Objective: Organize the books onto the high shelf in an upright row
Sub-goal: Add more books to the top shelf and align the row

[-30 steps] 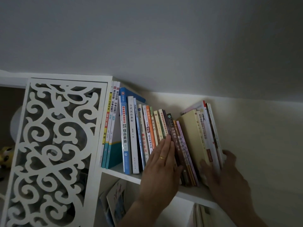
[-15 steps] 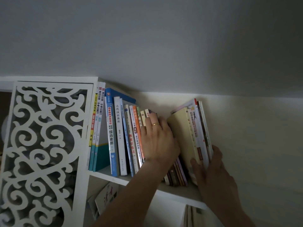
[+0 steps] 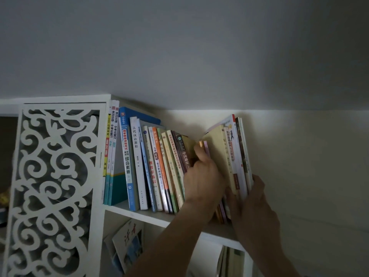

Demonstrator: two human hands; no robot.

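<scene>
Two bare hands, left [image 3: 201,180] and right [image 3: 252,204], on bare forearms. No sleeves, gloves or watch in view up to the frame edge. Dim light; knuckles and nails hard to make out. Ring not discernible on either.

Both forearms are raised from the bottom edge, angled up and inward. The left hand [image 3: 202,177] is seen from the back, its fingers curled and tucked forward out of sight. The right hand [image 3: 252,198] is held just beside it, thumb up on the left, fingers wrapped away behind.
</scene>
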